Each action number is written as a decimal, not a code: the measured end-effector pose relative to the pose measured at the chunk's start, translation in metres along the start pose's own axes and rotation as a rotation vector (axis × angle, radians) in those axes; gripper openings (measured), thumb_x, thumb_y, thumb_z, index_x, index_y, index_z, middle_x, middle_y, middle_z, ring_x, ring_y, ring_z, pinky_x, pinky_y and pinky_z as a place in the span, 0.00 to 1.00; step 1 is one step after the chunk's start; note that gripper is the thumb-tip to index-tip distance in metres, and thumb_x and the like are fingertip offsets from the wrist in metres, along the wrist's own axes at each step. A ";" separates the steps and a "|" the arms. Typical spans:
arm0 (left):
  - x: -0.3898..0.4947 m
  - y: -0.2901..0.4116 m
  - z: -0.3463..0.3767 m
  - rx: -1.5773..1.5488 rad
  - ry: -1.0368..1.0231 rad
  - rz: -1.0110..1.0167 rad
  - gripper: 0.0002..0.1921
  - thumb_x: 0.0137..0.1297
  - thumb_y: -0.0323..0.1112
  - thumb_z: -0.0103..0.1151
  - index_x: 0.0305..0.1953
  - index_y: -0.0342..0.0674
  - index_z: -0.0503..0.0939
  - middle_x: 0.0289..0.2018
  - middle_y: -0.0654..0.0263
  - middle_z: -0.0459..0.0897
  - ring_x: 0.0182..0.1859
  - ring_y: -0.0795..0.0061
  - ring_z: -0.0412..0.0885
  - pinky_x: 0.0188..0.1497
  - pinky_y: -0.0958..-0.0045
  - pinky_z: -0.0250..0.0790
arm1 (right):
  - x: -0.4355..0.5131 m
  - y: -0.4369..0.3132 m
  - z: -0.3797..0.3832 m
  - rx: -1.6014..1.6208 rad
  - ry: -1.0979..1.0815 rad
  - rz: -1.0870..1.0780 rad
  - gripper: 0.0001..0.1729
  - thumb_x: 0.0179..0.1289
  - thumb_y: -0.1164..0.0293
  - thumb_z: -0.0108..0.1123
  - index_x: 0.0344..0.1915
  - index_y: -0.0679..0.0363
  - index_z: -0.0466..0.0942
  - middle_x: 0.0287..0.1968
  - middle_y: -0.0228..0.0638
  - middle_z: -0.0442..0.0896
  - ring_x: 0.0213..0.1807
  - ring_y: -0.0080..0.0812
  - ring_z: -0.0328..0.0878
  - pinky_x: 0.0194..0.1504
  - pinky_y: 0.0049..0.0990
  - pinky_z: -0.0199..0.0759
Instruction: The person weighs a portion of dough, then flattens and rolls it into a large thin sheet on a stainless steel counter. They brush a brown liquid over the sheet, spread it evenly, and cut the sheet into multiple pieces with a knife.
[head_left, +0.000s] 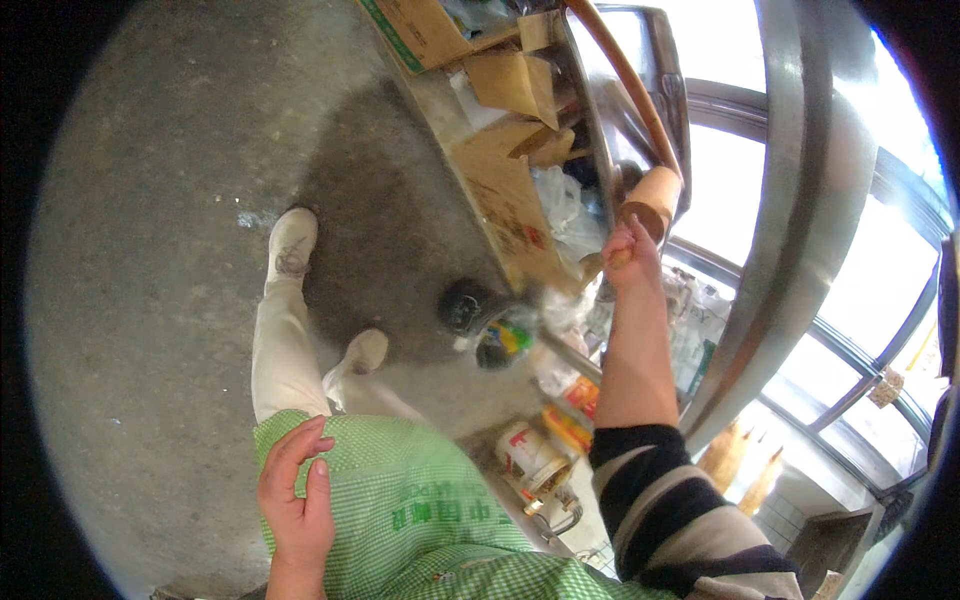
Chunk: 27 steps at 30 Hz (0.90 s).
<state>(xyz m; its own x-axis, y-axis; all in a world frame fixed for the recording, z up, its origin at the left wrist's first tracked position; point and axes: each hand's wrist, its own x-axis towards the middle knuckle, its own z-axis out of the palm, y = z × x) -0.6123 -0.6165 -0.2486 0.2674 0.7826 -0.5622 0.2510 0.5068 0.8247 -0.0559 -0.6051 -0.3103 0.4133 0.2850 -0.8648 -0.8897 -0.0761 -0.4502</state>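
Note:
My right hand (631, 255) reaches out to the right, its fingers closed around the handle of a thick wooden cylinder (657, 196) that looks like a rolling pin. A long, thin wooden rod (637, 75) runs from the top of the view down to the cylinder; whether the two touch I cannot tell. Behind them is a shiny metal piece (679, 105) with a rounded edge. Holding nothing, my left hand (296, 487) hovers before the green checked apron (420, 480), thumb apart from its slightly bent fingers.
Opened cardboard boxes (502, 195) and plastic bags (566, 202) crowd a low shelf. A dark round container (469, 306) stands on the concrete floor (165, 315). Near the apron is a white bucket (525, 450). The curved steel edge (795, 247) of a counter runs along the right, before bright windows.

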 end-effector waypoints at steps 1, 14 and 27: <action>0.000 0.001 -0.002 0.012 0.003 0.003 0.15 0.67 0.24 0.53 0.54 0.32 0.79 0.52 0.52 0.84 0.45 0.64 0.86 0.52 0.67 0.76 | 0.001 0.012 0.001 -0.036 0.012 -0.043 0.12 0.73 0.66 0.59 0.32 0.52 0.67 0.23 0.22 0.67 0.21 0.18 0.66 0.25 0.22 0.67; -0.009 0.021 0.000 0.082 -0.047 0.073 0.16 0.63 0.22 0.54 0.53 0.32 0.79 0.52 0.53 0.84 0.45 0.64 0.85 0.53 0.66 0.75 | -0.033 0.077 0.052 -0.441 0.038 -0.544 0.10 0.69 0.69 0.64 0.35 0.55 0.70 0.21 0.24 0.68 0.16 0.20 0.62 0.17 0.22 0.55; -0.052 0.127 -0.007 0.212 0.064 0.312 0.21 0.65 0.21 0.53 0.60 0.32 0.75 0.63 0.51 0.76 0.58 0.59 0.80 0.58 0.64 0.75 | -0.233 0.177 -0.024 -1.113 -0.171 -0.172 0.12 0.64 0.69 0.66 0.38 0.64 0.73 0.20 0.31 0.75 0.15 0.23 0.70 0.18 0.27 0.63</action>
<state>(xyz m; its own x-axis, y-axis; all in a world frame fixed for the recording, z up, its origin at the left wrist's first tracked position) -0.6007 -0.5901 -0.1141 0.3047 0.9117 -0.2755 0.3551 0.1596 0.9211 -0.3051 -0.7079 -0.1937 0.4056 0.4935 -0.7693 -0.1224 -0.8048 -0.5808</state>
